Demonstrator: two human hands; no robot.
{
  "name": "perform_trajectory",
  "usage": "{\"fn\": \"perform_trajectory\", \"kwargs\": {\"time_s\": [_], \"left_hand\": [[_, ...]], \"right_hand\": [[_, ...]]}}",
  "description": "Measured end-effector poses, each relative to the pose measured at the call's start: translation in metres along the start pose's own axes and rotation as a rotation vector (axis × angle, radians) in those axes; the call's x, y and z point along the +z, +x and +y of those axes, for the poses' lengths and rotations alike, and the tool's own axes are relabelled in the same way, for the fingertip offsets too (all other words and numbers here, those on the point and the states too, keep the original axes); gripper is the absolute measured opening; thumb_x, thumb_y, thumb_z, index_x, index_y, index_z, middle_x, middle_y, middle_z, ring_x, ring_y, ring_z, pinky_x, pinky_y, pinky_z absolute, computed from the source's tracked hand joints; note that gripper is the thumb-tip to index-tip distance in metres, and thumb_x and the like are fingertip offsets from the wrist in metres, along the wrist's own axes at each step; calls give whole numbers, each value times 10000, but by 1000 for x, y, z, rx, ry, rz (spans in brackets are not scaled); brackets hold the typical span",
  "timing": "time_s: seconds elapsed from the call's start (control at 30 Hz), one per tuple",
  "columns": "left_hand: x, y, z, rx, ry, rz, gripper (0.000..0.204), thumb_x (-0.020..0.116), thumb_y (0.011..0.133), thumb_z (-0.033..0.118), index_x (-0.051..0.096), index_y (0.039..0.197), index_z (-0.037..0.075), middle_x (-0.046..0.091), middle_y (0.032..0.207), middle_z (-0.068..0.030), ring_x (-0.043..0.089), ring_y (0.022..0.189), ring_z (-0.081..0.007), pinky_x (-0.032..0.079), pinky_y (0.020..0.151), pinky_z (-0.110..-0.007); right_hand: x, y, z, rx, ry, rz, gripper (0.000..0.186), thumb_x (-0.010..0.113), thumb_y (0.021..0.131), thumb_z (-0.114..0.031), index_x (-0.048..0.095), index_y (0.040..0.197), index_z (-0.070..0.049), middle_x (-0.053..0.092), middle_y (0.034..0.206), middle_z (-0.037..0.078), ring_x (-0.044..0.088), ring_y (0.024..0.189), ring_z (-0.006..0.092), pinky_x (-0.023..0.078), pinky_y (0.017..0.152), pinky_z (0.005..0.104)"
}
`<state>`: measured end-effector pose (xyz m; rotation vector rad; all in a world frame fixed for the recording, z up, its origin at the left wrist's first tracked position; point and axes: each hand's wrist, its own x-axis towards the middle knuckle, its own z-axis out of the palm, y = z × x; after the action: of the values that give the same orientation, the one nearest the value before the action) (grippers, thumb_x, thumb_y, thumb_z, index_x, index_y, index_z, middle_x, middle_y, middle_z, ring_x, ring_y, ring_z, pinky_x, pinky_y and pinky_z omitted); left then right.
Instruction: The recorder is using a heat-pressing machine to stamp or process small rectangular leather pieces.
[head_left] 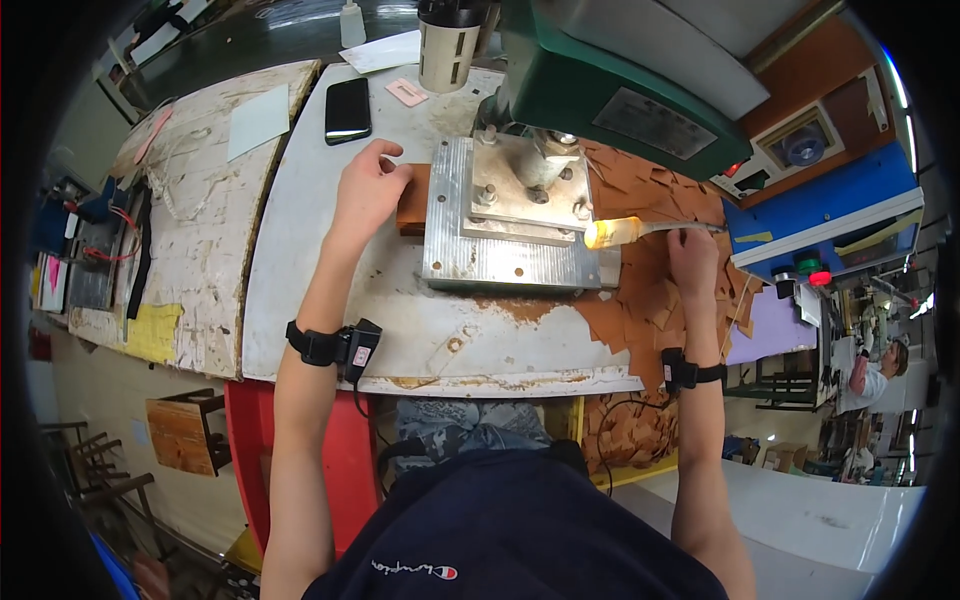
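Observation:
My left hand (368, 195) is at the left side of a press's metal block, its fingers bent with a gap between thumb and forefinger. It is nearest to a brown leather-like stack (412, 205) that sticks out beside the ridged metal base (455, 262). Above that base sits a bolted metal plate (520, 190) under the green press head (620, 100). On the right, my right hand (692, 262) is closed over a heap of brown offcuts (640, 300); what its fingers hold is hidden. A lit lamp (612, 233) on a bendable stalk points at the plate.
A black phone (348, 110), a pink card (407, 92) and a slotted cup (446, 55) lie toward the back of the white table (320, 270). A worn board (210, 200) adjoins it on the left. A red bin (255, 450) stands below. Another person (880, 375) is far right.

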<state>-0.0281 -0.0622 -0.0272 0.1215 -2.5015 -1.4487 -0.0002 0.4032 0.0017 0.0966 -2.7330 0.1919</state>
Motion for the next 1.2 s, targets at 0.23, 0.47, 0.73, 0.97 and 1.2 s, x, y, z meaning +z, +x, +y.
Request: {"fn": "perform_trajectory", "kwargs": {"time_s": [0.23, 0.47, 0.73, 0.97, 1.2], "left_hand": [[-9, -9, 19, 215, 29, 155, 285, 624, 834, 165, 651, 1077, 21, 653, 890, -130, 632, 799, -261, 506, 734, -351], [21, -27, 52, 118, -725, -315, 203, 575, 935, 100, 651, 1065, -37, 675, 886, -39, 615, 832, -116, 495, 727, -263], [43, -38, 66, -8, -1042, -508, 241, 574, 928, -4, 629, 1160, -43, 680, 973, -47, 594, 796, -74, 487, 728, -232], [16, -9, 25, 41, -678, 154, 244, 548, 898, 26, 634, 1100, -81, 652, 801, -28, 584, 706, -78, 472, 645, -236], [-11, 4, 6, -106, -472, 199, 259, 500, 912, 93, 707, 986, -45, 667, 792, -28, 575, 696, -84, 461, 644, -235]], "right_hand": [[-32, -20, -33, 99, 272, 368, 168, 595, 966, -121, 639, 1032, 28, 669, 892, 149, 673, 814, 237, 506, 695, 344], [-20, -24, -110, 217, 1122, 29, 158, 605, 909, -19, 658, 1051, 24, 692, 990, 42, 628, 863, 94, 501, 754, 248], [29, -13, -147, -127, 1002, -144, 189, 650, 867, -48, 683, 1037, 27, 731, 861, 87, 670, 752, 148, 524, 690, 282], [14, -8, -172, -236, 733, -153, 171, 660, 911, -122, 726, 996, 11, 722, 924, 129, 671, 863, 262, 512, 801, 347], [-14, -24, -172, -416, 552, -208, 318, 579, 944, -119, 622, 1223, 28, 648, 1207, 189, 608, 1100, 322, 453, 966, 369]]}}
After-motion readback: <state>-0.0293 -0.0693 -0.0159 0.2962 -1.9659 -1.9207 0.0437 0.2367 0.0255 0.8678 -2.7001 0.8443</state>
